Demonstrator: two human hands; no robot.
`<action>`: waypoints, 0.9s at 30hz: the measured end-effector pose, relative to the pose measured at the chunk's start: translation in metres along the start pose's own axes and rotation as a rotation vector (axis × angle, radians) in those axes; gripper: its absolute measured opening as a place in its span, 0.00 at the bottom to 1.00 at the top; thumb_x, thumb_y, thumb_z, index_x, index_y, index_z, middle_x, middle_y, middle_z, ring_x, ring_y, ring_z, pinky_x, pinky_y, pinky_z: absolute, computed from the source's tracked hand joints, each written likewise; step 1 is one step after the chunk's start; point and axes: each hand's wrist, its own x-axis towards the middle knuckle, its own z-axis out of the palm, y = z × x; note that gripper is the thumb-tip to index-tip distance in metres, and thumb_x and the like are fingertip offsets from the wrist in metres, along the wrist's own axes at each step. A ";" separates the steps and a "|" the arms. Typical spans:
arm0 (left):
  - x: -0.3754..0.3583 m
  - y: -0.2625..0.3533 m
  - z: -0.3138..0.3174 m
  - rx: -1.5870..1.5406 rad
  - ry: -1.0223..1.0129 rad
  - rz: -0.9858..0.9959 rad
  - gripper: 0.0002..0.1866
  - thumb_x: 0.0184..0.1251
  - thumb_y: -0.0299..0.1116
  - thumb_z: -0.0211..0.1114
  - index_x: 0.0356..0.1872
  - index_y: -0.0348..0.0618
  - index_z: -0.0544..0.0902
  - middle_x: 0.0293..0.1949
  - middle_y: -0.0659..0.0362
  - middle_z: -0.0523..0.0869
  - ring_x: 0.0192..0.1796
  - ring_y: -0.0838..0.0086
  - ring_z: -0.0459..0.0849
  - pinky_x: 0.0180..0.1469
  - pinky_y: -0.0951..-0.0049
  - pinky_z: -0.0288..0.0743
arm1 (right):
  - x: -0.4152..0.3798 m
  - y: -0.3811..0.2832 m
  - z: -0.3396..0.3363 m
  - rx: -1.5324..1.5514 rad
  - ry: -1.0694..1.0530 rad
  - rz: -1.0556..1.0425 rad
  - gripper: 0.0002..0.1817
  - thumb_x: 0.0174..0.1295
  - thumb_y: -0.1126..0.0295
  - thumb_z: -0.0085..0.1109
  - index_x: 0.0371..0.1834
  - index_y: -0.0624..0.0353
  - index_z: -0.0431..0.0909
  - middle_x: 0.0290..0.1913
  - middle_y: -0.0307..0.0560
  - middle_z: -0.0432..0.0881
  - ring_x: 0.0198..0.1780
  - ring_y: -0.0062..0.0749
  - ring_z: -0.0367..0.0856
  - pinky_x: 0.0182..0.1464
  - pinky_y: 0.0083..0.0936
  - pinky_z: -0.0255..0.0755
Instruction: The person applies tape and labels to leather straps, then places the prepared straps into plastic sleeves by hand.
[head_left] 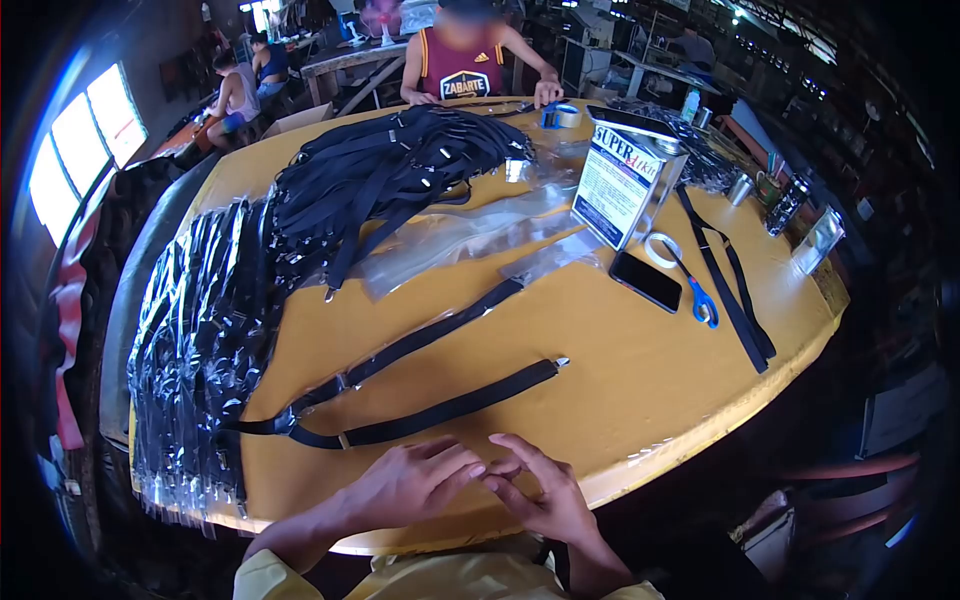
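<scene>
My left hand (pixel 418 482) and my right hand (pixel 540 495) meet above the table's front edge, fingertips together. The left fingers are bent and pressed together; the right thumb and fingers curl toward them. Anything between the fingertips is too small to make out. Just beyond my hands lies a black strap with metal clips (pixel 450 415), its two arms spread and joined at the left. The upper arm runs toward a clear plastic sleeve (pixel 550 255). Plastic-wrapped black straps (pixel 195 360) cover the table's left side, and a big pile of loose black straps (pixel 400 165) lies behind.
On the yellow table (pixel 640 385) are a phone (pixel 645 281), blue-handled scissors (pixel 704 308), a tape roll (pixel 661 250), a large tin (pixel 622 185) and another black strap (pixel 735 285). A co-worker (pixel 462 65) is at the far side, hands on the table edge.
</scene>
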 end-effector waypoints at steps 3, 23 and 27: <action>0.019 -0.006 0.008 0.099 0.081 0.100 0.07 0.71 0.30 0.67 0.36 0.39 0.80 0.31 0.54 0.81 0.30 0.57 0.82 0.30 0.64 0.76 | -0.002 0.008 -0.002 0.089 0.107 0.029 0.28 0.65 0.79 0.67 0.69 0.60 0.73 0.37 0.48 0.88 0.39 0.30 0.88 0.46 0.27 0.80; 0.077 -0.020 0.030 -0.156 -0.025 -0.058 0.12 0.78 0.35 0.61 0.35 0.37 0.79 0.28 0.52 0.79 0.25 0.57 0.78 0.27 0.62 0.70 | 0.004 0.056 -0.018 0.218 0.406 0.084 0.22 0.69 0.78 0.62 0.65 0.64 0.71 0.33 0.44 0.83 0.34 0.22 0.80 0.41 0.22 0.75; 0.073 -0.027 0.028 -0.069 -0.100 0.003 0.09 0.77 0.36 0.60 0.42 0.40 0.79 0.36 0.52 0.83 0.31 0.55 0.84 0.32 0.60 0.78 | 0.004 0.051 -0.022 -0.069 0.305 0.037 0.26 0.67 0.77 0.66 0.67 0.62 0.70 0.36 0.49 0.86 0.39 0.33 0.87 0.45 0.28 0.78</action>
